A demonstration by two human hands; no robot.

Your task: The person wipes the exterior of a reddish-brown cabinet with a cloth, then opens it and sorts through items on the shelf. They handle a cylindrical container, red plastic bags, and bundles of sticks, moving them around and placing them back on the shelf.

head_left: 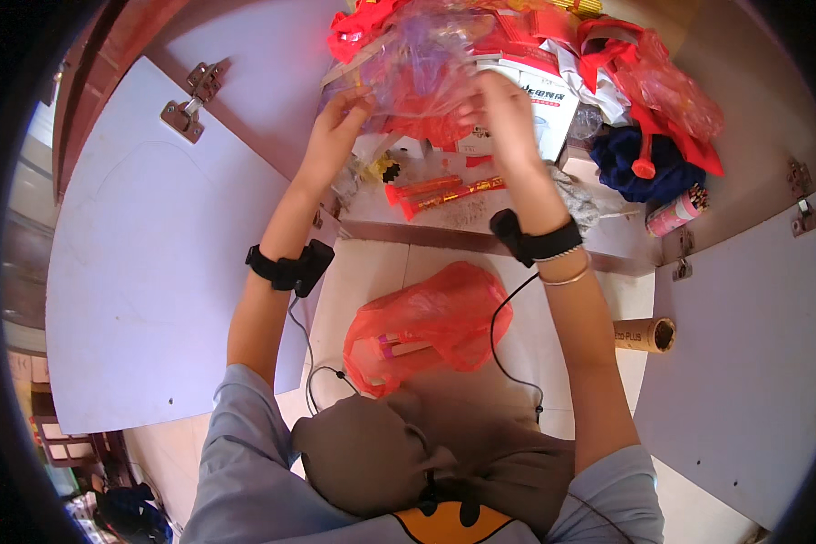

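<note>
Over the cabinet shelf (467,216), your left hand (340,120) and right hand (510,113) apparently pinch a clear plastic bag (408,62) either side to spread it.

A crinkled clear plastic bag (406,71) gleams at top centre, a translucent red bag (449,313) mid-frame; upper left, a shiny metal hinge (187,114) meets a smooth door (154,263).

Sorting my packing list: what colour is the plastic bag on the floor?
The bag is translucent orange-red, clearest in the head view.
</note>
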